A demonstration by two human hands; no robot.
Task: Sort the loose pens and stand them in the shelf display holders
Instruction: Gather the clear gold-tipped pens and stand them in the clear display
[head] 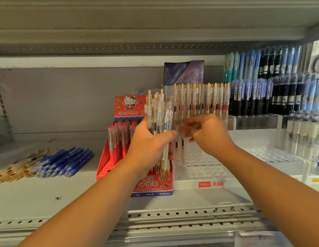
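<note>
My left hand (148, 147) grips an upright bundle of clear pens with gold clips (159, 113) in front of the red Hello Kitty box. My right hand (206, 132) pinches one or two of the same clear gold pens (180, 147) just right of the bundle, over the front rows of the clear tiered holder (199, 173). The holder's back row carries a line of standing clear gold pens (201, 98). Loose blue pens (64, 163) and loose gold-tipped pens (14, 170) lie on the shelf at the left.
The red Hello Kitty display box (119, 163) holds red-and-silver pens. Racks of blue, teal and black pens (272, 82) fill the right side, with white-capped pens (303, 132) lower down. A dark purple box (183, 72) stands behind the holder. The perforated shelf edge (155, 216) runs along the front.
</note>
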